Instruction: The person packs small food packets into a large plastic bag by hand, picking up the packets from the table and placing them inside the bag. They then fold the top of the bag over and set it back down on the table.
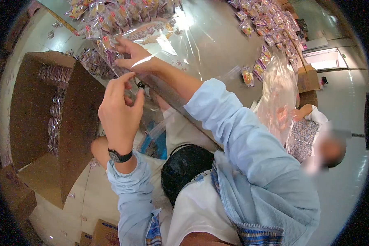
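My left hand, with a black watch on the wrist, is raised beside the table edge. Its thumb and index finger are apart, and nothing shows between them. My right hand reaches over the metal table with fingers spread, partly behind a large clear plastic bag with printed patterns. Its fingertips are next to small wrapped packets; whether they touch one is unclear. The bag's near part hangs past the table edge, below my right forearm.
An open cardboard box with rows of packets stands at the left. More packets lie at the table's far right. Clear bags are stacked near a co-worker at the right. A black round item rests near my lap.
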Tool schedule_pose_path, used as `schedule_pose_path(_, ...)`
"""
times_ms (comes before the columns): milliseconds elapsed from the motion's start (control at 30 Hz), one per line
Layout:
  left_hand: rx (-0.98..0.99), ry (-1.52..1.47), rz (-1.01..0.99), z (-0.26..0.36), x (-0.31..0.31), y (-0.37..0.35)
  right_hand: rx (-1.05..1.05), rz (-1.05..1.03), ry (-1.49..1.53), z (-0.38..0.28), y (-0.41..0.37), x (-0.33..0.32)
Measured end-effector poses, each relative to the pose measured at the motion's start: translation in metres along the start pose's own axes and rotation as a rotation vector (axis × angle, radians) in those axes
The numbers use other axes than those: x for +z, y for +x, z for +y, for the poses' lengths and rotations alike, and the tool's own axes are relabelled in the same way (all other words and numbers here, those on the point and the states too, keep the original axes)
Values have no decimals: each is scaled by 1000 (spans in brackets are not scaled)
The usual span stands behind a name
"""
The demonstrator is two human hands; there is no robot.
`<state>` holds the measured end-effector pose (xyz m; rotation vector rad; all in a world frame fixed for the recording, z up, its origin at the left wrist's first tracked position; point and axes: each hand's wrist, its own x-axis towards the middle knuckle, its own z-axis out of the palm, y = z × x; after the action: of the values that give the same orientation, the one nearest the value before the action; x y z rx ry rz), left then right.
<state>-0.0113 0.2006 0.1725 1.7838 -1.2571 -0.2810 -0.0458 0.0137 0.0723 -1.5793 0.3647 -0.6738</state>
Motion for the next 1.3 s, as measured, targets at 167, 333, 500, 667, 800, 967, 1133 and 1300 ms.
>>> schedule_pose_path(167,-161,191,0,-5,-13,-1,-50,42,-495,5,4,5)
schedule_pose_path(333,-91,185,-66,-22,-15,-11,-231,95,-793,-11,-12,23)
schedule_pose_path(500,-53,156,-76,-17,-33,-23,-346,286,-855,-22,-36,38)
schedule_pose_path(667,5,82,-12,-17,-52,-35,-138,272,-527,-53,-27,67)
schedule_pose_path(800,26,93,14,-3,-32,-49,-293,238,-544,-38,-47,48)
schedule_pose_path(967,18,118,62,-20,-53,-61,-428,79,-526,-26,-47,63)
schedule_pose_path(1133,28,116,-30,-21,-84,-77,-257,7,-609,-37,-60,90)
schedule_pose_path(1300,62,54,17,-22,-101,-86,-410,4,-817,-46,-68,104)
